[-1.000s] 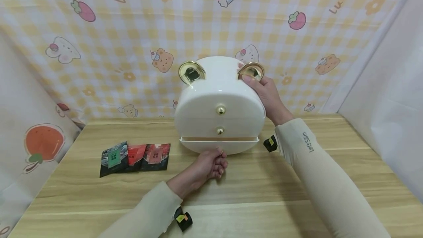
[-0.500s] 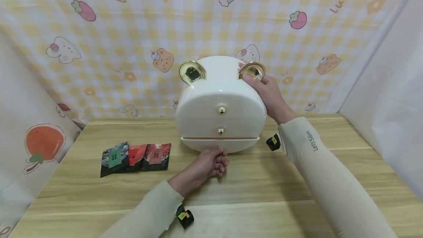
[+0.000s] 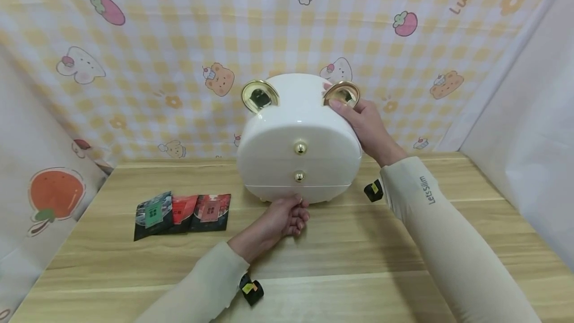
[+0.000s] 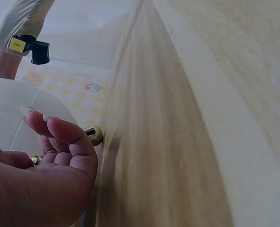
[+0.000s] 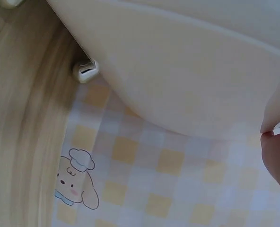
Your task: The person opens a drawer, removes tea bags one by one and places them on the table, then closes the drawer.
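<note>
A glossy white storage box [image 3: 299, 136] with rounded sides, drawers and two gold ears stands on the table, its bottom drawer [image 3: 323, 193] flush with the front. Low at the front, my left hand [image 3: 284, 217] pinches that drawer's gold knob [image 4: 35, 161], which shows between thumb and curled fingers in the left wrist view. My right hand [image 3: 372, 128] grips the box's right gold ear [image 3: 343, 94], with the thumb in front and the other fingers partly hidden behind. The left gold ear [image 3: 260, 96] is untouched. Two more gold knobs show on the upper drawers.
Several dark, flat packets with green and red labels [image 3: 211, 213] lie overlapping to the left on the wooden table [image 3: 341, 283]. A yellow-checked cloth [image 3: 179, 64] hangs close behind the box. Small gold feet [image 5: 85, 71] hold the box off the table.
The bottom drawer, a little way out one second ago, has slid in flush with the front. My left hand has moved slightly forward with it; my right hand keeps its grip on the ear.
</note>
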The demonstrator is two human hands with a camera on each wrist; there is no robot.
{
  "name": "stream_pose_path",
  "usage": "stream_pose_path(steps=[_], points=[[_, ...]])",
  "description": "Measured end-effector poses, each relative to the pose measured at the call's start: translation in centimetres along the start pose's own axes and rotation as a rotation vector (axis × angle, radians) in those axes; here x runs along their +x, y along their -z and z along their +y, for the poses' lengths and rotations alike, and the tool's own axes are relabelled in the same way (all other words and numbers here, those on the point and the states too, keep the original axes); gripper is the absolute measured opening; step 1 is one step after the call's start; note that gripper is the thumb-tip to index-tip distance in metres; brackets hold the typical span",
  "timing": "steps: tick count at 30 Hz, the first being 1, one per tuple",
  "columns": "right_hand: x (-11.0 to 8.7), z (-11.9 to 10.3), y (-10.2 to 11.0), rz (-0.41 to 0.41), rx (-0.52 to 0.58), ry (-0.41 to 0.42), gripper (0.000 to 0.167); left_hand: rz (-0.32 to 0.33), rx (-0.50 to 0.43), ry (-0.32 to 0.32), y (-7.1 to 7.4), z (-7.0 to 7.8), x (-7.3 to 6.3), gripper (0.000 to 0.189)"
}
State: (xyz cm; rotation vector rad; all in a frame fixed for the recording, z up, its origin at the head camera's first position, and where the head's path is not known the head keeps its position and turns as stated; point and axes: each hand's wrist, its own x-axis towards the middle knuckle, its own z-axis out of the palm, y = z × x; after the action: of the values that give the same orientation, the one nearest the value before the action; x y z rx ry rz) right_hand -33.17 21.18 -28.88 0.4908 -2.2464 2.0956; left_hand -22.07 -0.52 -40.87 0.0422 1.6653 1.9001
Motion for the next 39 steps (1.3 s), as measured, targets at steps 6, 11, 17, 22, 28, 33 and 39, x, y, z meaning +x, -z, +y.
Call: stream_pose_path(steps=[6, 11, 17, 22, 28, 33, 39], points=[[0.1, 0.2, -0.3, -0.013, 0.007, 0.018, 0.04, 0.008, 0.002, -0.003, 0.4, -0.2, 0.1, 0.032], [0.2, 0.2, -0.4, -0.019, 0.001, 0.014, 0.041, 0.017, 0.025, -0.009, 0.5, -0.1, 0.0, 0.036], [0.2, 0.2, -0.3, 0.003, -0.034, -0.011, 0.034, -0.009, 0.069, 0.015, 1.7, -0.5, -0.2, 0.045], [0.0, 0.0, -0.1, 0.09, -0.181, -0.032, 0.03, -0.043, 0.174, 0.01, 2.7, -0.1, -1.2, 0.044], [-0.7, -0.7, 1.2, 0.089, -0.31, -0.03, 0.035, -0.028, 0.409, -0.057, 4.8, 0.9, -3.1, 0.041], [-2.0, -1.0, 4.3, -0.065, -0.553, 0.051, 0.037, 0.08, 0.566, -0.104, 7.4, 2.8, -5.2, 0.038], [-4.5, -0.2, 7.8, -0.196, -0.793, 0.116, 0.05, 0.249, 0.85, -0.163, 11.3, 5.7, -7.1, 0.042]])
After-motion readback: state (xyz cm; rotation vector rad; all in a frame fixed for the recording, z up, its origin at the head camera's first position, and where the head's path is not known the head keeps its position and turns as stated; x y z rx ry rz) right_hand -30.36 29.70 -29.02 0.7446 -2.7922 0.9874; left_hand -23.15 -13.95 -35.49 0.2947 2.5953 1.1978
